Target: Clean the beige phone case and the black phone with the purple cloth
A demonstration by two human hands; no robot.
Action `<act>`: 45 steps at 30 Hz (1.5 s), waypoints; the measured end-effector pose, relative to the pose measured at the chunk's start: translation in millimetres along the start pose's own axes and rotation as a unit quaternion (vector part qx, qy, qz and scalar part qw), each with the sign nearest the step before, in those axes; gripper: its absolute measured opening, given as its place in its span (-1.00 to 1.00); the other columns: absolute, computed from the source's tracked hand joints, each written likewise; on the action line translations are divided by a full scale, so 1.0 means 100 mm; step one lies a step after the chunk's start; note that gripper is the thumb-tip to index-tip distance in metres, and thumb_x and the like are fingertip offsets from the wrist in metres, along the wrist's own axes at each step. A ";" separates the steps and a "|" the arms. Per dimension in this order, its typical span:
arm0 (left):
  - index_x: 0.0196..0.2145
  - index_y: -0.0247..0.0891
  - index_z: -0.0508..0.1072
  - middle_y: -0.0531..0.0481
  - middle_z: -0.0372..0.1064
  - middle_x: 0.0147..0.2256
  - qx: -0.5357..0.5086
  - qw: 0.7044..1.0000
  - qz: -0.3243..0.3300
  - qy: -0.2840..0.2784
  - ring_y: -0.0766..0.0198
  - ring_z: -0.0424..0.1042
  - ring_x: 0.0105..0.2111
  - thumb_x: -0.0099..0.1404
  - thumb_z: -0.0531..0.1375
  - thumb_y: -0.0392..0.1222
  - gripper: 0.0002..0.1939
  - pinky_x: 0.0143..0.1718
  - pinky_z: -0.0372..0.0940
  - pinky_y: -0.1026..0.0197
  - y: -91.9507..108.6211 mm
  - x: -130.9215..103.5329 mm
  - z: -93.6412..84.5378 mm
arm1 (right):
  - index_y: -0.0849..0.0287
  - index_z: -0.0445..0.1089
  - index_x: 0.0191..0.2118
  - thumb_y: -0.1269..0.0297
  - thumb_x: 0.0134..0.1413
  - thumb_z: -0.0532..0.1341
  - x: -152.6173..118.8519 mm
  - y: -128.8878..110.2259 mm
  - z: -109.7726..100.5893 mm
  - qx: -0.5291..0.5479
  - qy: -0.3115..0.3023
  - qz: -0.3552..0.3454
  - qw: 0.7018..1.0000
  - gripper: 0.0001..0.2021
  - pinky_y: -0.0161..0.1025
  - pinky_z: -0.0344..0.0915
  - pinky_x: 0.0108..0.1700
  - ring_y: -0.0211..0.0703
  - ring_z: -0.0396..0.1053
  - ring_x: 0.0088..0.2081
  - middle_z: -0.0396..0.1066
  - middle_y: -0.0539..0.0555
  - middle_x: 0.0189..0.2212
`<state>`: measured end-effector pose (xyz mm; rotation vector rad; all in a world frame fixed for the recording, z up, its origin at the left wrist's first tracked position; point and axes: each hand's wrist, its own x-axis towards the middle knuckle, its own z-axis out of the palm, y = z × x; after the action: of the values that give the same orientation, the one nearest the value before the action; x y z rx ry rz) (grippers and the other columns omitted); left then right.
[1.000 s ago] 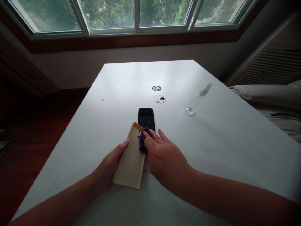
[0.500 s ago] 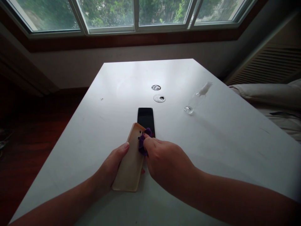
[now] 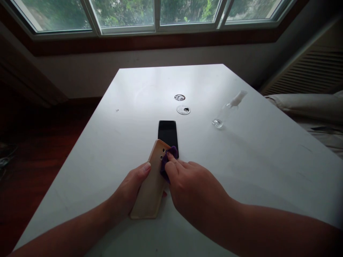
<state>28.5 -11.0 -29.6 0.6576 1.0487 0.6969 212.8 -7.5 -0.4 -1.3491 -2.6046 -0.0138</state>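
A tan phone case [image 3: 150, 189] with small camera holes near its top is tilted in my left hand [image 3: 134, 184]. My left thumb lies along its left edge, and a fingertip shows past the right edge. My right hand [image 3: 193, 185] is closed on a purple cloth [image 3: 165, 170], with a finger pressing it against the case's upper right, beside the holes. Beyond the case a black phone [image 3: 167, 132] lies flat on the white table, its lower part partly covered by the case and the cloth.
On the right of the white table [image 3: 107, 150] a clear spray bottle [image 3: 225, 112] lies on its side. Two round cable holes [image 3: 183, 110] are set in the tabletop beyond the phone. A window [image 3: 155, 18] and wall stand behind. Light-coloured fabric [image 3: 302, 107] sits to the right.
My right fingers and the cloth have shifted slightly on the upper right of the case. The view has moved a little. My left hand keeps its hold.
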 end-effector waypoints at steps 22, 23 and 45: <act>-0.05 -0.37 0.51 -0.14 0.47 -0.27 0.042 0.998 0.040 0.002 0.18 0.40 -0.27 0.40 0.15 0.13 -0.53 -0.18 0.32 0.21 0.04 -0.02 0.09 | 0.19 0.28 -0.41 0.52 0.01 0.06 -0.29 -0.25 0.00 -0.021 0.024 -0.170 0.985 -0.88 -0.09 0.12 -0.50 0.05 0.36 -0.46 0.39 0.20 -0.49; -0.09 -0.37 0.51 -0.14 0.46 -0.27 0.043 0.998 0.042 0.004 0.19 0.39 -0.28 0.40 0.15 0.13 -0.54 -0.21 0.32 0.21 0.03 -0.02 0.09 | 0.18 0.25 -0.43 0.51 0.02 0.05 -0.30 -0.26 0.00 -0.017 0.032 -0.179 0.983 -0.88 -0.10 0.09 -0.51 0.02 0.33 -0.49 0.36 0.17 -0.52; 0.08 -0.39 0.44 -0.30 0.46 -0.06 0.022 0.997 0.050 -0.048 -0.05 0.46 -0.10 0.39 0.09 0.23 -0.39 -0.01 0.34 -0.05 -0.05 -0.04 0.07 | 0.19 0.30 -0.36 0.40 0.03 0.16 -0.09 -0.09 -0.10 0.250 -0.215 -0.153 0.931 -0.98 -0.21 0.00 -0.47 -0.24 0.23 -0.51 0.46 0.02 -0.42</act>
<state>34.8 -18.3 -28.5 0.7784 0.9493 0.7240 212.1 -21.0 8.7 -0.8238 -2.8413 0.9271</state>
